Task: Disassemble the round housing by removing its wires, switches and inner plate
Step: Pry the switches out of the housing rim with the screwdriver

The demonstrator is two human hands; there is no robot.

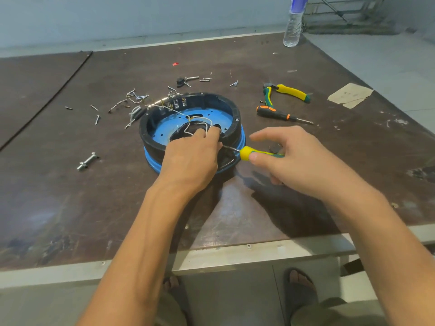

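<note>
The round housing [233, 114], black with a blue lower band, sits in the middle of the table. Inside lies a blue inner plate [164, 128] with white wires [200, 120] looping over its centre. My left hand [190, 156] reaches over the near rim, its fingers curled down into the housing at the wires. My right hand [289, 158] holds a yellow-and-green screwdriver [249, 152] by the handle, index finger stretched out. The thin shaft points left toward the housing's near rim, next to my left hand.
Several loose screws [131, 95] and a wire scrap lie behind and left of the housing. A bolt [87, 161] lies at the left. Pliers [287, 91] and a black-orange screwdriver [280, 115] rest at the right, a water bottle [294, 22] at the back.
</note>
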